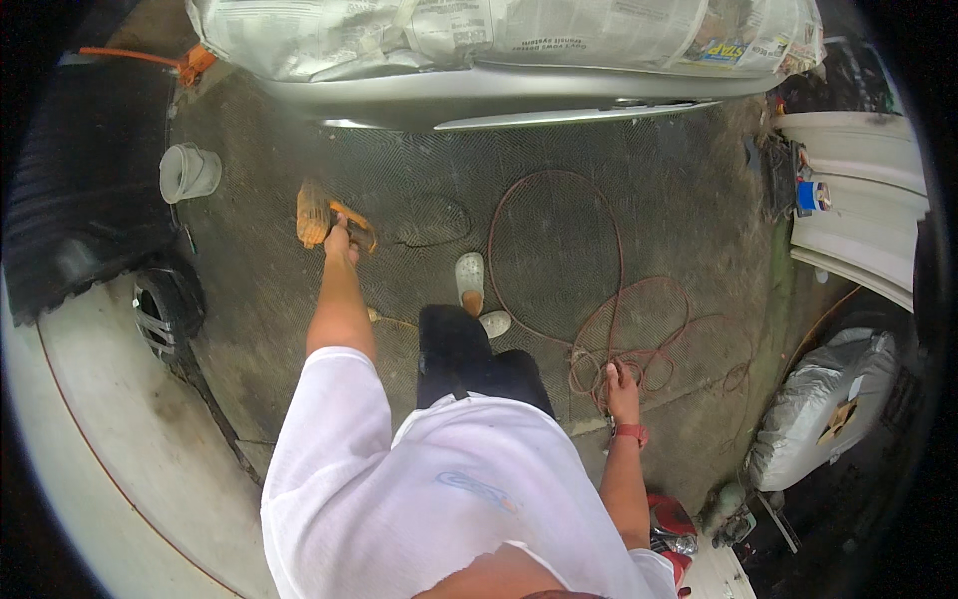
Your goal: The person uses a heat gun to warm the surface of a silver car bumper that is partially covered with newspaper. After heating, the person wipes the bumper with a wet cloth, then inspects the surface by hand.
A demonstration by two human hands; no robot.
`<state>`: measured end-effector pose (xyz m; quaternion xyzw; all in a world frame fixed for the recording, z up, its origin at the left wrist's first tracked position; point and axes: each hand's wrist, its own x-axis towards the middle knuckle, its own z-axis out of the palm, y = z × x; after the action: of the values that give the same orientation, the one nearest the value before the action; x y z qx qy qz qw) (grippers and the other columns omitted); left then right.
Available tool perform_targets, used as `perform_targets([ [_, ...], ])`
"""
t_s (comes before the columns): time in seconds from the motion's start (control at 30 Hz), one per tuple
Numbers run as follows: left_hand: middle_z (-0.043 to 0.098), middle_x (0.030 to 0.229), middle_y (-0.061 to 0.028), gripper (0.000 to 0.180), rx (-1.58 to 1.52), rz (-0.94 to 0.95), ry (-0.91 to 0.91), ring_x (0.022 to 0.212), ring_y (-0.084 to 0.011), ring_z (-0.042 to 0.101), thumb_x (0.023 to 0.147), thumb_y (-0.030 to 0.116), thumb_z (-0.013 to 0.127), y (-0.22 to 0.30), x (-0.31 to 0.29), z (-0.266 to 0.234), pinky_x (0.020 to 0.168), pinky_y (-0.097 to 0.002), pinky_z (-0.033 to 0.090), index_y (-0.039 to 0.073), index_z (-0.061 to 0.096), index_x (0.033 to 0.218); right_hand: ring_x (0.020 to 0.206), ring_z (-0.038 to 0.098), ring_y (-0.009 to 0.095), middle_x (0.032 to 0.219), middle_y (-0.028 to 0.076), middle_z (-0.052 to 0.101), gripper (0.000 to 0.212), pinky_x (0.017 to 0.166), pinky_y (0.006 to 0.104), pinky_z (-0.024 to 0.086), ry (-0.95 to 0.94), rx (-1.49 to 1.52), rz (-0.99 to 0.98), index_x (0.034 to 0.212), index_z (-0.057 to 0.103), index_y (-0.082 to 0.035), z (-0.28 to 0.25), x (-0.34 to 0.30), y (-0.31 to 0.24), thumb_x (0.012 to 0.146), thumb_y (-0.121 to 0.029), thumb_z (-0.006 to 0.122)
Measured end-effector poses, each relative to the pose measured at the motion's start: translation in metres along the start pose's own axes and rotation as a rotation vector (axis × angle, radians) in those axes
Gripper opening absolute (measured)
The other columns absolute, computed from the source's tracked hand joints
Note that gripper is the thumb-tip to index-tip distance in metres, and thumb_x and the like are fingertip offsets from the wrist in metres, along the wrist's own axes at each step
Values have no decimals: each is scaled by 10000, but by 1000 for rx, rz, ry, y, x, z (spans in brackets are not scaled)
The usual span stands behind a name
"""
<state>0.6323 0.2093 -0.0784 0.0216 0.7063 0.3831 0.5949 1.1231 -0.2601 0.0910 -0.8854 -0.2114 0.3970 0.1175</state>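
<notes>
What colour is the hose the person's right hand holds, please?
Reddish-brown hose, looped on the ground, gripped by the right hand; head view.

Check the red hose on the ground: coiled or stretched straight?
Coiled: the red hose lies in loose loops on the ground, one end held by the right hand.

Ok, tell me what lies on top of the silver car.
Sheets of newspaper lie spread over the silver car, covering its upper part. Only a lower strip of bodywork shows; whatever is beneath the paper is hidden.
</notes>
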Motion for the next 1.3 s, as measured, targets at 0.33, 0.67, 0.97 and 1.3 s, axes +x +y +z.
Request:
perform_targets([
  [0.33, 617, 1467, -177, 578, 362, 20, -57, 1390, -318, 589, 1086, 254, 721, -141, 9, 64, 1151, -504, 471, -19, 508, 1549, 1300, 694, 428, 1373, 273, 727, 635, 1096, 473, 527, -141, -146, 140, 1517, 611, -36, 8, -28, 71, 1095, -512, 619],
  [0.67, 631, 1483, -171, 564, 415, 170, -188, 1337, -305, 622, 1081, 262, 734, -233, -123, 205, 1147, -460, 474, -8, 537, 1537, 1302, 691, 426, 1389, 271, 717, 613, 1097, 470, 526, -172, -99, 102, 1549, 588, -50, -37, -5, 147, 1108, -476, 612],
  [0.97, 596, 1528, -169, 577, 547, 155, -229, 1388, -320, 600, 1103, 250, 699, -339, -179, 314, 1163, -486, 473, 28, 480, 1588, 1378, 648, 365, 1488, 245, 674, 586, 1163, 421, 483, -3, 135, 117, 1533, 614, -24, -130, 46, 236, 1119, -439, 618],
  [1.3, 633, 1449, -156, 555, 548, 259, -265, 1214, -293, 663, 1099, 234, 701, -440, -223, 467, 1013, -475, 532, 31, 496, 1573, 1402, 624, 426, 1459, 283, 680, 621, 1167, 468, 476, -38, 80, 468, 1467, 654, 39, -178, -12, 400, 1111, -467, 603],
])
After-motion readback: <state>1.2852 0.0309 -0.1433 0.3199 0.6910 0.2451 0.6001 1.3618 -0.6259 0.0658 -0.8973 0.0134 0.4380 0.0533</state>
